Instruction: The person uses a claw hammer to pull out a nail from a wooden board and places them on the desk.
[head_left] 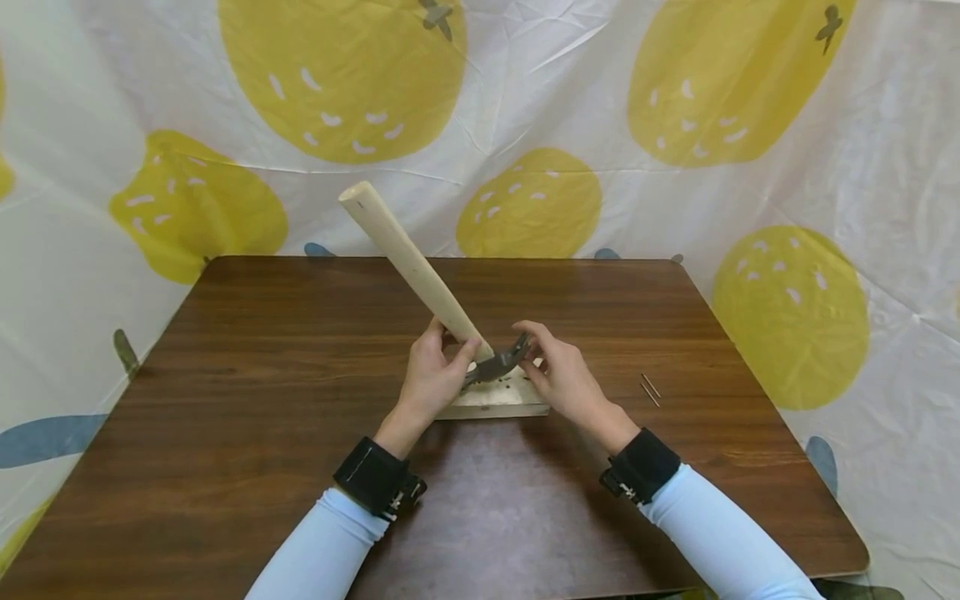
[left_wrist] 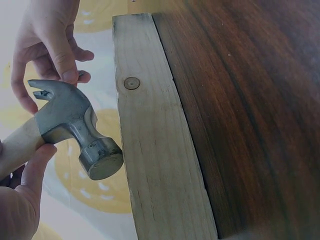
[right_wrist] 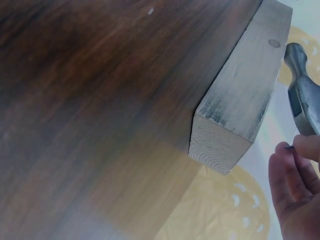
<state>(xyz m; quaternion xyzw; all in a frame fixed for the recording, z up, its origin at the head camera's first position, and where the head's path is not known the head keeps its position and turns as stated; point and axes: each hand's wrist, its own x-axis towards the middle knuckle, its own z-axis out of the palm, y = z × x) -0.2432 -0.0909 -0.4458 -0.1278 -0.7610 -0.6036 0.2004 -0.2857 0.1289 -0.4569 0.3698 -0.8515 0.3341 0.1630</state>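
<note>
My left hand (head_left: 429, 382) holds a claw hammer (head_left: 411, 257) low on its pale wooden handle, close under the metal head. The handle slants up and away to the left. Its claw points toward my right hand (head_left: 567, 382), while the round striking face shows in the left wrist view beside the wooden block (left_wrist: 155, 135). Between my right thumb and fingertips is a nail (right_wrist: 289, 147), of which only a small dark end shows. Both hands are over the block, whose top carries several dark spots in the head view.
Two loose nails (head_left: 650, 389) lie on the brown wooden table (head_left: 262, 375), right of my right hand. Behind and beside the table hangs a white cloth (head_left: 525, 100) printed with yellow fruit. Each wrist wears a black band (head_left: 375, 477).
</note>
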